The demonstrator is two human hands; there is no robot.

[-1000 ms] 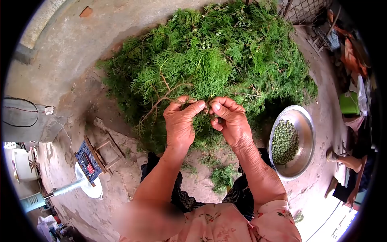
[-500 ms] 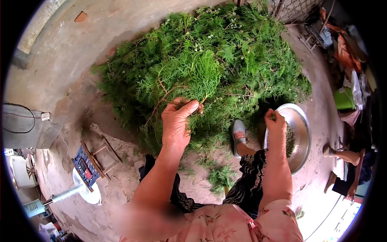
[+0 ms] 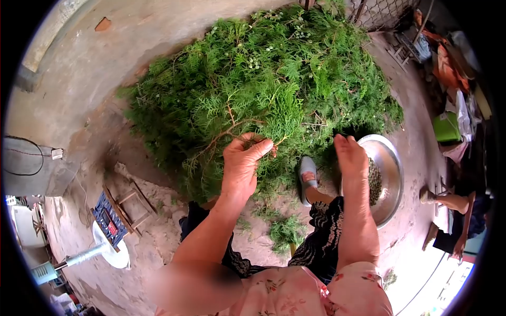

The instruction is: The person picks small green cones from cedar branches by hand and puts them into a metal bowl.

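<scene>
My left hand [image 3: 241, 163] pinches a leafy green branch [image 3: 284, 113] by its brown stem, in front of the large heap of green branches [image 3: 327, 63]. My right hand [image 3: 352, 155] is raised beside the left rim of a metal basin [image 3: 391, 200]; its fingers are drawn together and too small and dark to show whether they hold anything. Small round green cones [image 3: 375, 181] lie in the basin, partly hidden behind my right wrist and forearm.
A small wooden stool [image 3: 138, 203] and a white fan [image 3: 113, 250] stand at the left. My shoe [image 3: 307, 174] is near the heap. Another person's leg [image 3: 450, 201] and a green container [image 3: 446, 127] are at the right. A green sprig [image 3: 287, 231] lies between my legs.
My right hand left the branch, went right to the basin, and is now slightly back to the left of it. My left hand has kept hold of the branch.
</scene>
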